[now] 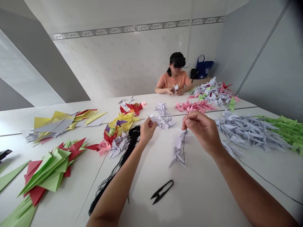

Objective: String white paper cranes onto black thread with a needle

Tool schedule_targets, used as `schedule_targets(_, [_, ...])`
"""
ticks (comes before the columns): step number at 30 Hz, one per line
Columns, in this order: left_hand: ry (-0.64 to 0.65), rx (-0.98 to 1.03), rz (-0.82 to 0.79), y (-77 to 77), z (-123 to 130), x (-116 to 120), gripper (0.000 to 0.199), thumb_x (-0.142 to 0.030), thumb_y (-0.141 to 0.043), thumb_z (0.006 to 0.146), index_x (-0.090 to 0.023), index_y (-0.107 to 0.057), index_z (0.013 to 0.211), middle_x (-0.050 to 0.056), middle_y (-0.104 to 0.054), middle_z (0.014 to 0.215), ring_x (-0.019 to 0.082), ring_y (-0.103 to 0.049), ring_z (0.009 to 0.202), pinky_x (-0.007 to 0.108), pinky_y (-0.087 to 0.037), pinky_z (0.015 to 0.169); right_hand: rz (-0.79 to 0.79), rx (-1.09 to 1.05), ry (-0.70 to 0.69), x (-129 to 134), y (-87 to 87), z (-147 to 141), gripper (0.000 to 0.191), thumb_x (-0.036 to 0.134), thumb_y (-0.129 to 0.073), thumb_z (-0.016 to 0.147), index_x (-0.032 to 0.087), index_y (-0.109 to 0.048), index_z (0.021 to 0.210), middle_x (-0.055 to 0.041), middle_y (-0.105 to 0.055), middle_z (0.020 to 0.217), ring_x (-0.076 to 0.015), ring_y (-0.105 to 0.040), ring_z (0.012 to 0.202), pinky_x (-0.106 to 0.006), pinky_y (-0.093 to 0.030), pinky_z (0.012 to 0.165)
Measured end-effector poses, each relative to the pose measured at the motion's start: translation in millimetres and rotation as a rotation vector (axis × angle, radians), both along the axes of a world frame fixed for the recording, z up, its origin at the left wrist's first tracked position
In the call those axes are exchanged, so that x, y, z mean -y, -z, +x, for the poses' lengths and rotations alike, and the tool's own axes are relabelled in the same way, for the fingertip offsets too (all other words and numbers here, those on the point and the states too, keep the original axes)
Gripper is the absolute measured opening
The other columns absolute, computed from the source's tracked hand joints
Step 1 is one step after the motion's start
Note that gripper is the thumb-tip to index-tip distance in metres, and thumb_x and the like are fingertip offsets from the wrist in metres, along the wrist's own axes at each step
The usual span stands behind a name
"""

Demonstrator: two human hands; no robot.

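Note:
My right hand (199, 127) is pinched around a dark cord (184, 148), which hangs down beside a short column of white paper cranes (178, 149). Closed at the fingertips, my left hand (148, 128) is at the left end of a small group of white cranes (164, 122); whatever is between its fingers is too small to make out. A bundle of black cords (133, 135) runs along the left forearm, partly behind it. Black thread snips (162, 192) lie on the white table (189, 195) between the forearms.
Red, yellow and pink cranes (123, 123) lie left of centre. Folded green and red paper (52, 167) is at the left. White cranes (248, 130) and green ones (287, 132) are heaped right. Across the table sits a person (175, 78) holding a white crane.

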State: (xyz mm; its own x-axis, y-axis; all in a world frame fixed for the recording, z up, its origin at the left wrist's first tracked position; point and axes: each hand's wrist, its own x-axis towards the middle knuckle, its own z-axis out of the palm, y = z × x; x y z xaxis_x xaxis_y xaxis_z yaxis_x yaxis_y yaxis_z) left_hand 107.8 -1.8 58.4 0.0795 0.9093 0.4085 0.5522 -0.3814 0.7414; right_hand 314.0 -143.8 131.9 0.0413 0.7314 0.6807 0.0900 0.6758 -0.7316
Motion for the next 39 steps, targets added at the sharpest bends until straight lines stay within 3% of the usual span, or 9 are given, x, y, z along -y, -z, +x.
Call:
schedule_targets(5, [0.148, 0.223, 0.077, -37.9, -1.1, 49.2, 0.019, -0.025, -0.065, 0.085, -0.019, -0.050, 0.074, -0.003, -0.053, 0.071, 0.011, -0.049, 0.069, 0.025, -0.040, 0.069, -0.030, 0.000, 0.007, -2.2, 3.9, -2.8, 0.006, 0.028, -0.068, 0.096, 0.022, -0.070, 0.096, 0.0006, -0.065, 0.088, -0.0093, -0.065, 0.072, -0.022, -0.055, 0.070])
schedule_targets(9, [0.317, 0.387, -0.001, -58.2, -3.0, 73.4, 0.019, -0.030, -0.066, 0.086, -0.020, -0.050, 0.083, -0.003, -0.053, 0.075, 0.011, -0.051, 0.069, 0.022, -0.044, 0.068, -0.061, 0.008, -0.007, -1.5, 5.7, -5.9, 0.007, 0.028, -0.067, 0.097, 0.022, -0.070, 0.097, 0.0002, -0.066, 0.086, -0.0105, -0.065, 0.072, -0.023, -0.056, 0.069])
schedule_targets(16, [0.461, 0.574, -0.163, -73.8, -7.4, 91.8, 0.018, -0.029, -0.066, 0.086, -0.020, -0.056, 0.099, -0.002, -0.056, 0.078, 0.010, -0.048, 0.069, 0.020, -0.042, 0.066, -0.074, 0.099, 0.007, 3.0, 4.8, -10.0, 0.009, 0.027, -0.065, 0.098, 0.021, -0.069, 0.093, 0.0008, -0.065, 0.081, -0.0106, -0.063, 0.070, -0.023, -0.052, 0.068])
schedule_targets(21, [0.492, 0.671, -0.250, -75.9, -7.9, 93.2, 0.024, -0.024, -0.071, 0.082, -0.020, -0.058, 0.101, -0.002, -0.059, 0.078, 0.009, -0.048, 0.069, 0.020, -0.040, 0.067, -0.091, 0.116, 0.001, 2.5, 5.9, -10.6, 0.010, 0.027, -0.064, 0.098, 0.021, -0.069, 0.093, 0.0008, -0.064, 0.080, -0.0106, -0.062, 0.070, -0.023, -0.051, 0.068])
schedule_targets(26, [0.421, 0.663, -0.285, -55.0, -9.6, 67.7, 0.028, -0.030, -0.072, 0.079, -0.021, -0.058, 0.101, -0.003, -0.059, 0.078, 0.010, -0.051, 0.070, 0.021, -0.043, 0.070, -0.038, 0.028, 0.047, 0.3, 0.0, 2.2, 0.010, 0.027, -0.064, 0.098, 0.020, -0.066, 0.091, 0.0021, -0.061, 0.074, -0.0106, -0.062, 0.066, -0.024, -0.050, 0.064])
schedule_targets(32, [0.244, 0.578, -0.382, 3.7, -13.1, 21.1, 0.034, -0.025, -0.074, 0.078, -0.019, -0.060, 0.109, -0.007, -0.052, 0.068, 0.011, -0.054, 0.064, 0.023, -0.046, 0.068, 0.086, -0.142, 0.077, 1.5, -14.4, 23.7, 0.011, 0.030, -0.068, 0.095, 0.021, -0.063, 0.090, 0.0039, -0.058, 0.068, -0.0116, -0.058, 0.059, -0.029, -0.054, 0.063])
schedule_targets(35, [0.220, 0.529, -0.449, 25.9, -13.5, 12.5, 0.027, -0.023, -0.070, 0.088, -0.016, -0.060, 0.112, -0.006, -0.052, 0.068, 0.011, -0.054, 0.062, 0.027, -0.049, 0.067, 0.092, -0.169, 0.040, 7.0, -21.1, 29.0, 0.014, 0.032, -0.069, 0.094, 0.021, -0.064, 0.088, 0.0039, -0.058, 0.066, -0.0120, -0.057, 0.057, -0.030, -0.055, 0.061])
schedule_targets(39, [0.275, 0.457, -0.509, 38.9, -11.7, 13.3, 0.014, -0.026, -0.068, 0.093, -0.013, -0.063, 0.096, -0.004, -0.056, 0.072, 0.011, -0.057, 0.065, 0.027, -0.052, 0.068, 0.023, -0.162, -0.052, 19.3, -29.3, 31.8, 0.017, 0.035, -0.069, 0.095, 0.022, -0.063, 0.085, 0.0040, -0.057, 0.064, -0.0128, -0.057, 0.054, -0.033, -0.057, 0.061])
